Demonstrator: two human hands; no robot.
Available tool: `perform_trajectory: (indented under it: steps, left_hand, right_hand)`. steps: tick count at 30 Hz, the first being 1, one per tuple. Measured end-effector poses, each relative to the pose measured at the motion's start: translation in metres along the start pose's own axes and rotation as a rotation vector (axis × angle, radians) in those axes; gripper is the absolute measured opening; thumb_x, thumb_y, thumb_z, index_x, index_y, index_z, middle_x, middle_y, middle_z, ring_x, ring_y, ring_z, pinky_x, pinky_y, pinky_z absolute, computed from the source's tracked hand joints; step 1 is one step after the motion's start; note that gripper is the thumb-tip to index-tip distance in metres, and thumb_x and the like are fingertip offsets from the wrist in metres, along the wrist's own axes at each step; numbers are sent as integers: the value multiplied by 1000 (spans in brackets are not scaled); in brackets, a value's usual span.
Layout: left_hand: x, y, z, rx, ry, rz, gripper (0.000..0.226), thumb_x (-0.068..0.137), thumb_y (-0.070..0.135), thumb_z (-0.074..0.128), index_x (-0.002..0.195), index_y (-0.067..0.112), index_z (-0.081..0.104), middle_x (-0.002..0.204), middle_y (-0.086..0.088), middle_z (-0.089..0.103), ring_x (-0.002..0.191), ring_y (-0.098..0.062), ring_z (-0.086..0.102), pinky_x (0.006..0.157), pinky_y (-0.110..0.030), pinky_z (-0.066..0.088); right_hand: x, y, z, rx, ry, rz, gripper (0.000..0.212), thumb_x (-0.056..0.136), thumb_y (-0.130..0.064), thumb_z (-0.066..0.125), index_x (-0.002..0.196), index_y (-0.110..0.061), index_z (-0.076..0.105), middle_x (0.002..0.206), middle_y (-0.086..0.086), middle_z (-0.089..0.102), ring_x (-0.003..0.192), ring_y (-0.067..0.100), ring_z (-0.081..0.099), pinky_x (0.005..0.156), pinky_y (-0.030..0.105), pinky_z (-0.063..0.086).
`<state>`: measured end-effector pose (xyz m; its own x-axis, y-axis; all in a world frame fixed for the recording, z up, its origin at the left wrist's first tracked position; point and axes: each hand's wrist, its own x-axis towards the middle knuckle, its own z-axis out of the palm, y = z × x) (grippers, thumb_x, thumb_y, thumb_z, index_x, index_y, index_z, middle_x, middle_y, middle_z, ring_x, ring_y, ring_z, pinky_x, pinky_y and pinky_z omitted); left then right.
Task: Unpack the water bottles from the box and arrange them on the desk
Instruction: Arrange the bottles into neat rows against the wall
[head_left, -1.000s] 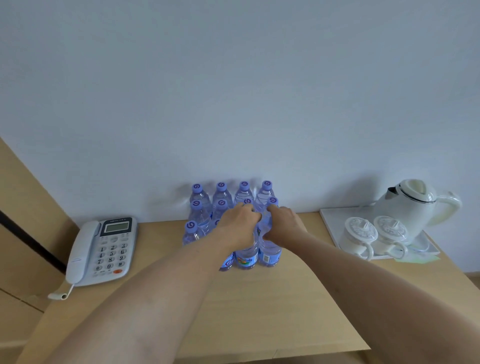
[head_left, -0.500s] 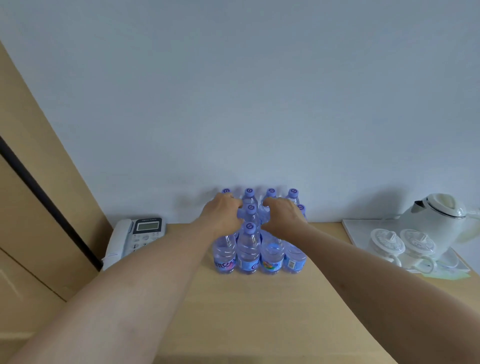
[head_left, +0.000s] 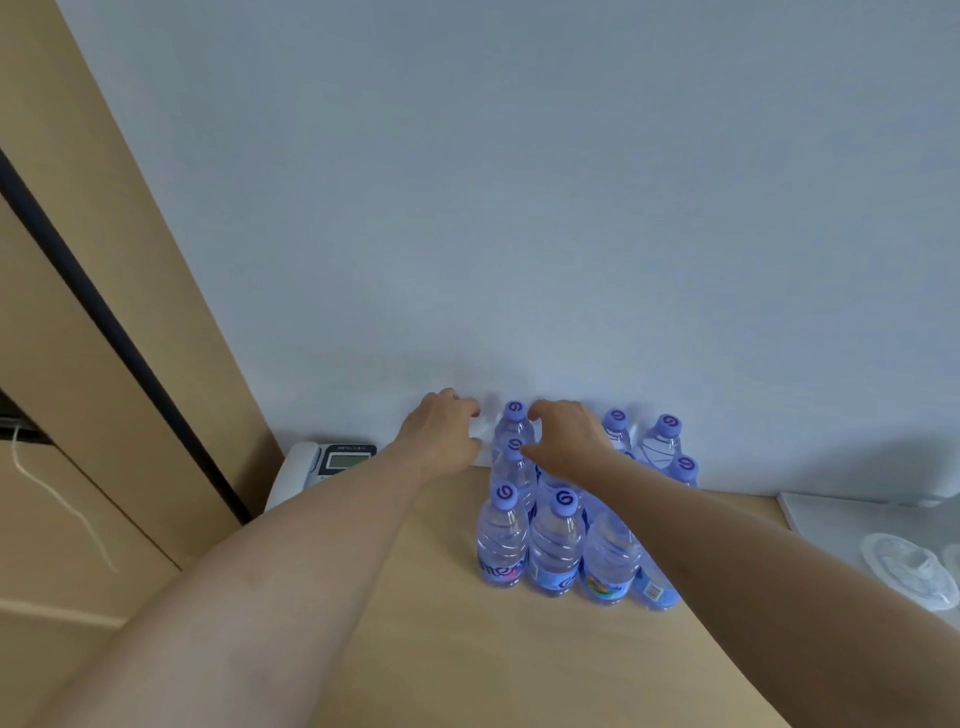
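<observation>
Clear plastic water bottles with purple caps (head_left: 553, 540) stand together on the light wooden table (head_left: 467, 649). The left hand (head_left: 441, 431) and right hand (head_left: 566, 434) reach over the back row, fingers loosely curled, holding nothing.

Clear bottles (head_left: 555, 545) with purple caps (head_left: 564, 500), tan desk (head_left: 441, 623), pale wall (head_left: 519, 208).

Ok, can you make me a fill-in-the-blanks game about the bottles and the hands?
1. The caps on the bottles are ____ in colour.
2. The bottles stand upright on the ____.
3. The thing with a small screen, left of the left hand, is a ____.
4. The right hand reaches over the bottles toward the back row, next to the ____.

Missing words: purple; desk; phone; wall.
</observation>
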<state>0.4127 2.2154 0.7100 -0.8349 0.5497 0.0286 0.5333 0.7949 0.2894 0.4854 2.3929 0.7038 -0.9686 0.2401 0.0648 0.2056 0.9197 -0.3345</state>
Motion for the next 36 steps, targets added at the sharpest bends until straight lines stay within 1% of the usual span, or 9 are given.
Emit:
perform_trajectory:
  steps: [6,10,14,16,18,22,27,30,36]
  left_hand:
    - [28,-25,3,-14,-15,44,49,85,35,65,130,20,54,128,-7,50,118,-27,48,91,-38,47]
    - [40,-37,9,-33,-42,94,48,84,33,66,129,20,55,124,-8,51,114,-28,51,88,-37,49]
    - [43,-44,15,-38,-66,109,48,83,32,66,128,19,56,123,-9,52,115,-29,51,88,-35,47]
    - [42,-43,16,-40,-77,119,48,83,31,66,128,20,56,123,-9,52,115,-29,51,87,-34,46]
    - [39,-39,14,-46,-68,117,47,82,31,66,127,21,57,124,-8,52,115,-28,51,88,-34,46]
    - [34,-27,11,-43,-47,107,42,82,30,67,122,20,60,125,-8,53,115,-27,51,89,-32,44]
    - [24,-9,12,-24,-51,126,40,82,31,67,119,20,61,121,-8,53,114,-28,50,89,-34,45]
    - [17,-5,13,-2,-65,149,40,80,33,69,117,21,62,119,-8,52,112,-28,49,88,-36,46]
    - [14,-11,11,10,-63,129,43,81,30,68,122,21,59,122,-7,51,115,-27,48,91,-37,46]
  right_hand:
    - [23,-18,8,26,-21,82,31,79,-21,62,109,-15,62,97,5,63,85,25,59,63,30,45]
    - [26,-33,17,-25,-11,134,15,82,-29,57,83,-16,66,85,4,62,79,27,60,62,29,47]
    - [20,-44,20,-124,-100,87,24,84,-39,62,77,-17,68,84,5,63,82,25,62,66,32,50]
    - [14,-44,18,-174,-109,60,34,84,-46,63,67,-17,60,78,4,58,82,26,61,64,31,46]
    - [6,-46,13,-186,-177,47,44,82,-55,61,58,-20,50,70,2,50,75,24,57,60,31,42]
    - [-16,-45,7,-228,-430,-36,53,79,-66,58,52,-21,52,60,-2,53,68,17,55,54,28,41]
    - [-28,-47,10,-227,-352,-78,47,71,-44,76,51,-17,43,52,0,44,51,14,45,44,26,32]
    - [-31,-54,12,-252,-316,-114,47,71,-32,76,51,-15,37,55,2,39,54,21,46,43,25,32]
    - [-34,-56,5,-297,-347,-142,38,75,-26,76,58,-11,45,64,6,47,50,14,39,42,24,29]
